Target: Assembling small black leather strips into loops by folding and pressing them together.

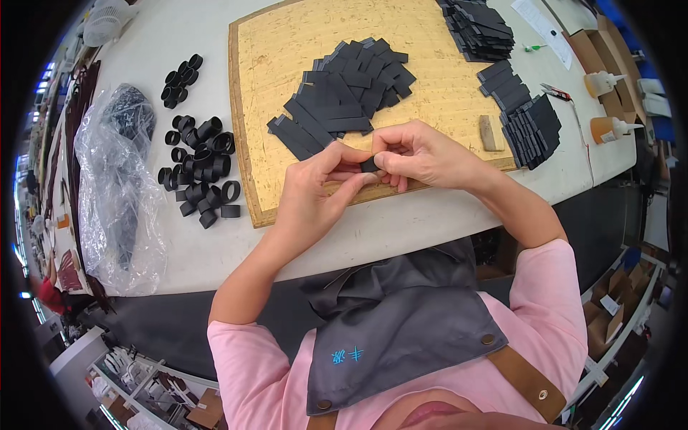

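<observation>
Above the near edge of a yellow board [444, 57], both hands meet on a small black strip [369, 165]. My left hand [319, 183] pinches its left side between thumb and fingers. Thumb and curled fingers of my right hand [419, 159] close on its right end. Most of the strip is hidden by the fingers, so I cannot tell whether its ends meet. Just beyond the hands lies a loose, fanned heap of flat black strips [351, 82]. Many short black rings [204, 161] lie in a group left of the board.
A smaller cluster of rings [183, 79] lies farther back, beside a clear plastic bag [118, 193]. Stacked strips [530, 129] and a wooden block [491, 133] are at the right. Beyond them are a red-handled cutter [556, 92], two glue bottles [609, 130] and a cardboard box [609, 54].
</observation>
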Motion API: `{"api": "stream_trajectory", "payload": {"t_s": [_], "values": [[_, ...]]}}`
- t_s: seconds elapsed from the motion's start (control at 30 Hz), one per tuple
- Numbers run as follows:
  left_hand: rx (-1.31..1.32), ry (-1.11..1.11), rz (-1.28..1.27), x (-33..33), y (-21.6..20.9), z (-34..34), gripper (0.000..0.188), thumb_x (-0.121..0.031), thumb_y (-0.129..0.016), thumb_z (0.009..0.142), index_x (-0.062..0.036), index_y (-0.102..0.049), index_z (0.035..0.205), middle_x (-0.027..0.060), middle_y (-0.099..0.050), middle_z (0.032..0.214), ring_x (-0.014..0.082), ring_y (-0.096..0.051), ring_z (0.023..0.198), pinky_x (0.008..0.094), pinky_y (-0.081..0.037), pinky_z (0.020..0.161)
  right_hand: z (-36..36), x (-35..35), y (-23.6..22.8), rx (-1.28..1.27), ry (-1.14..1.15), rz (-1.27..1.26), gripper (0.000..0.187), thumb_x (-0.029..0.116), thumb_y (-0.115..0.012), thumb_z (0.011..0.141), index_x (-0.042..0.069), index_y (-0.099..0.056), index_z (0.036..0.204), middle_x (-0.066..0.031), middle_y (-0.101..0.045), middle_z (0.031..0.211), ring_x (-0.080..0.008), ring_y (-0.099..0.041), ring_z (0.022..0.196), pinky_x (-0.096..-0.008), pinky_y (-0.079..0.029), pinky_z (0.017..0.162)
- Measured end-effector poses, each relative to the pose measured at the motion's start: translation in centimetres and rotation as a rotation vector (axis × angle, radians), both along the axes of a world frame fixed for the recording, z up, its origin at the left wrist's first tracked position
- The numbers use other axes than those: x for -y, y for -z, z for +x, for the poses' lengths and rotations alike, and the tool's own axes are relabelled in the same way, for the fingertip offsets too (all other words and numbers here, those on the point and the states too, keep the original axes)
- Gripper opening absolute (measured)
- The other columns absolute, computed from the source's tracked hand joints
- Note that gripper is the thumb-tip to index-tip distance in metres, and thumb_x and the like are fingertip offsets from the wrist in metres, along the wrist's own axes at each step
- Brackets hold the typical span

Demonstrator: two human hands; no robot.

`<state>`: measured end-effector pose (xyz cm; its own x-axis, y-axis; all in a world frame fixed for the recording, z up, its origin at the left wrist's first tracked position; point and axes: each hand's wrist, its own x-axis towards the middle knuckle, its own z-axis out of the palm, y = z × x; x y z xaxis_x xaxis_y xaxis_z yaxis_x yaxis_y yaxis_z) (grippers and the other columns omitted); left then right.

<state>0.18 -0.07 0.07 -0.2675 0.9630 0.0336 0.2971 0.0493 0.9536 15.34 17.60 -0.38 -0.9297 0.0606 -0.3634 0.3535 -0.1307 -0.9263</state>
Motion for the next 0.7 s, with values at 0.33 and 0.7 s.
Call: {"api": "stream_trajectory", "payload": {"t_s": [0.33,0.7], "values": [[-0.116,-0.022,0.074,0.5,-0.3,0.1,0.018,0.002,-0.077,0.087,0.0033,-0.068,0.104,0.0133,-0.074,0.097,0.0232,-0.077,0.09,0.0312,-0.062,0.075,0.0,-0.2,-0.5,-0.031,-0.028,-0.15,0.027,0.028,-0.056,0.108,0.003,-0.061,0.098,-0.0023,-0.064,0.09,-0.008,-0.064,0.08,-0.0242,-0.059,0.072],[0.064,-0.056,0.016,0.0,1.1,0.2,0.019,0.003,-0.075,0.089,0.005,-0.066,0.105,0.0125,-0.075,0.097,0.0175,-0.076,0.089,0.0297,-0.063,0.081,-0.4,1.1,-0.1,-0.117,0.049,0.374,0.023,0.024,-0.059,0.107,0.009,-0.056,0.09,0.0048,-0.054,0.08,-0.0039,-0.052,0.073,-0.0219,-0.048,0.066]]}}
